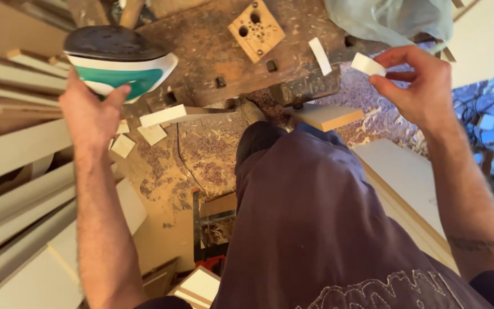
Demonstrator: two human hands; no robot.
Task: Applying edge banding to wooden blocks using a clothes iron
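Trousers point(315, 229) of dark purple cloth fill the lower middle, with a shoe point(251, 110) standing on a sawdust-strewn floor point(201, 154). Pale boards point(12, 189) lean along the left edge, and a wide white panel point(407, 177) lies on the right. Higher up, the left hand point(90, 111) is closed around a clothes iron point(118, 60), white and teal, turned so its dark soleplate faces up. The right hand point(421, 86) pinches a small strip of white edge banding point(368, 64) between thumb and fingertips, held in the air well apart from the iron. Small white offcuts point(144, 129) lie on the floor under the iron. Beyond, a worn wooden table point(212, 46) carries a square drilled block point(257, 30) and another white strip point(320, 55).
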